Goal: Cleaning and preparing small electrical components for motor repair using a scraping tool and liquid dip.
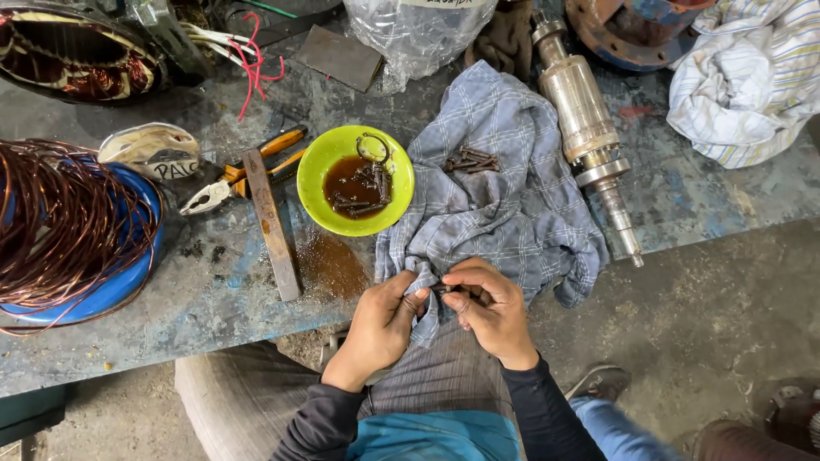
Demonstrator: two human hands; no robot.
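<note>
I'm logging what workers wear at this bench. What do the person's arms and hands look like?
Both hands are bare, with no gloves, rings or watch in view. The left hand and right hand emerge from long, dark, close-fitting sleeves that reach the wrists. The sleeves are plain, without visible markings.

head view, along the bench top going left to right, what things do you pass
copper wire coil on a blue spool → orange-handled pliers → yellow-green bowl of dark liquid and bolts → blue checked cloth with a small pile of bolts → steel rotor shaft → striped white cloth
</note>
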